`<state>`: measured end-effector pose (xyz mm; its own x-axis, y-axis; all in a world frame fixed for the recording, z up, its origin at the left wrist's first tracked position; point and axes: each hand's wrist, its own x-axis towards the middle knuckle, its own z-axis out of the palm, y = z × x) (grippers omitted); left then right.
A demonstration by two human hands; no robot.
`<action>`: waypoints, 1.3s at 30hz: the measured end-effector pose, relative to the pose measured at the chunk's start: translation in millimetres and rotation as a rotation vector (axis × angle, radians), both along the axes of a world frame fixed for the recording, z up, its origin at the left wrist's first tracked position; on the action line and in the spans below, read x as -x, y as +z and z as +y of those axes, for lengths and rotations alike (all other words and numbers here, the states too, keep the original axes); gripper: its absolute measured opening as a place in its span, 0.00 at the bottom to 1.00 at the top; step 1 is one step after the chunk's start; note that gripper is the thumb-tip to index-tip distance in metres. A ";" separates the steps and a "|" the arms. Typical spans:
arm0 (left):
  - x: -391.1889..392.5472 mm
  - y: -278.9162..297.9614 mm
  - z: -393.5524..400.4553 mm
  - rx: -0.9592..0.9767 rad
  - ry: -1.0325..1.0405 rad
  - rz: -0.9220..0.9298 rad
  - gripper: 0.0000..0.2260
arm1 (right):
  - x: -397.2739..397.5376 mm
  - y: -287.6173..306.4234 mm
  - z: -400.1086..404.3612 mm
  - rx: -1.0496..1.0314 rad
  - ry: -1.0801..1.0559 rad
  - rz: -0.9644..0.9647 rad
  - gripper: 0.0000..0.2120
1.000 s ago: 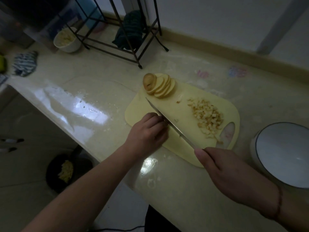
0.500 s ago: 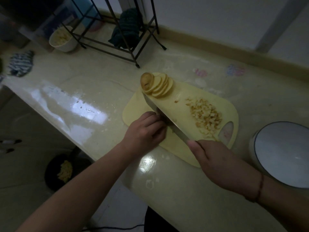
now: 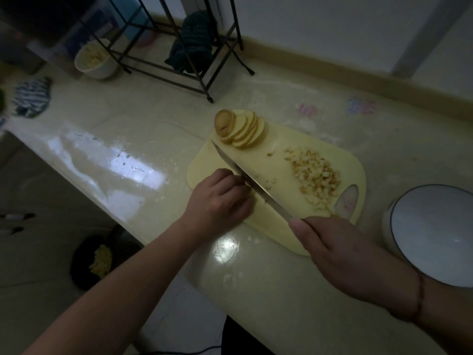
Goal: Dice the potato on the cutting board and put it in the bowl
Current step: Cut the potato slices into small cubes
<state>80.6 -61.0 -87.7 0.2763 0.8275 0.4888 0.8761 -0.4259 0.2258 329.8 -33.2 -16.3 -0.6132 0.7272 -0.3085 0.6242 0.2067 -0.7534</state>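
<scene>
A yellow cutting board (image 3: pixel 279 226) lies on the counter. At its far end a row of round potato slices (image 3: pixel 242 130) leans together. A pile of diced potato (image 3: pixel 316 175) sits on the board's right side. My right hand (image 3: pixel 343 254) grips the handle of a knife (image 3: pixel 245 172), whose blade runs diagonally across the board. My left hand (image 3: pixel 220 201) rests curled on the board's near left edge, fingertips against the blade; what lies beneath them is hidden. A white bowl with a dark rim (image 3: pixel 432 234) stands empty to the right of the board.
A black wire rack (image 3: pixel 184 47) with a dark cloth stands at the back. A small white bowl of food (image 3: pixel 93 58) and a striped cloth (image 3: pixel 30 97) lie at the far left. The counter edge runs diagonally; below it a dark pan (image 3: pixel 97 260) sits on the floor.
The knife has shifted slightly along the board beside my left hand's fingertips. Both hands stay in nearly the same place.
</scene>
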 end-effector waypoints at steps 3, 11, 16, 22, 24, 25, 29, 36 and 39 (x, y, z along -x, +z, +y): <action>0.7 -0.2 -2.3 0.005 0.017 -0.018 0.05 | 2.5 -1.4 -2.0 -0.004 0.001 0.006 0.27; -1.7 -1.0 -5.7 0.026 0.026 -0.017 0.05 | -3.3 -2.2 -8.0 -0.012 0.010 -0.018 0.27; -4.2 2.0 -3.6 0.030 0.023 -0.010 0.05 | -2.8 0.2 -8.9 0.000 0.009 -0.031 0.26; -4.0 0.4 -2.4 0.057 0.033 0.018 0.06 | -4.5 1.6 -10.1 0.008 0.027 -0.067 0.26; -3.8 -0.4 -2.0 0.057 0.040 0.015 0.06 | -5.1 0.7 -10.3 0.009 0.033 -0.083 0.26; -3.8 -0.5 -1.7 0.052 0.039 0.012 0.07 | -4.2 -0.5 -10.2 0.006 0.035 -0.085 0.26; -5.6 0.6 -0.7 0.023 0.021 -0.006 0.07 | 9.4 -8.8 -7.0 -0.020 0.033 -0.056 0.26; -6.6 2.2 -1.7 0.047 0.035 -0.017 0.06 | 10.9 -7.5 9.7 0.007 0.025 -0.051 0.26; -8.5 0.7 -2.2 0.057 0.077 -0.022 0.07 | -3.0 -6.8 13.5 0.075 -0.020 -0.030 0.30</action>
